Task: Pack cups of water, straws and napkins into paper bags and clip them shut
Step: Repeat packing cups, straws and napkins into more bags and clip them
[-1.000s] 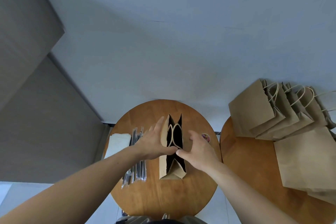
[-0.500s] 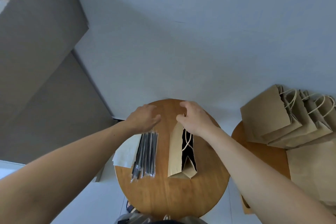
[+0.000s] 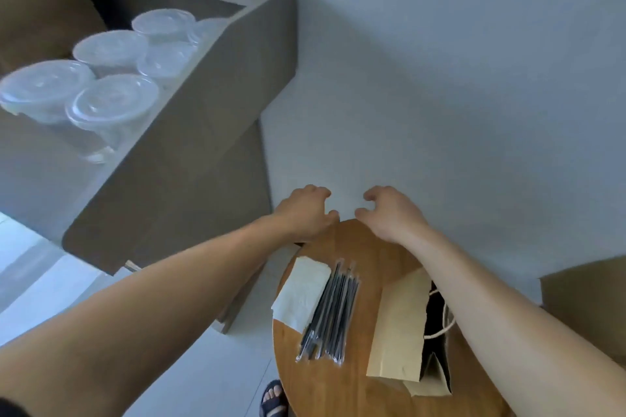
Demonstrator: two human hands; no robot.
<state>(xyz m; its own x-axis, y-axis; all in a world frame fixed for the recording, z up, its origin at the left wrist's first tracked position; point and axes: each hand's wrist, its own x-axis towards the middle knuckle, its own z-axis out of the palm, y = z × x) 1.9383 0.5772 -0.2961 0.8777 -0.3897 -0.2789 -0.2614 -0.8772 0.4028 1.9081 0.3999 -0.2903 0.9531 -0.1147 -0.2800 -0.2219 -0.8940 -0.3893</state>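
Observation:
An open brown paper bag (image 3: 399,325) stands on the round wooden table (image 3: 338,393), its dark inside and cord handles showing; my right forearm crosses over part of it. Left of the bag lie wrapped black straws (image 3: 330,313) and a stack of white napkins (image 3: 301,294). Several lidded clear cups (image 3: 111,101) stand on a grey counter at the upper left. My left hand (image 3: 305,213) and my right hand (image 3: 393,213) hover above the table's far edge, fingers loosely curled, holding nothing.
The grey counter (image 3: 203,132) juts out at the left, above table height. A brown paper bag (image 3: 586,301) shows at the right edge. My sandalled foot (image 3: 274,398) is on the pale floor beside the table. A plain wall stands behind.
Both hands have let go of the bag and moved forward past the table's far edge. The view has swung left, bringing the cups on the counter into sight.

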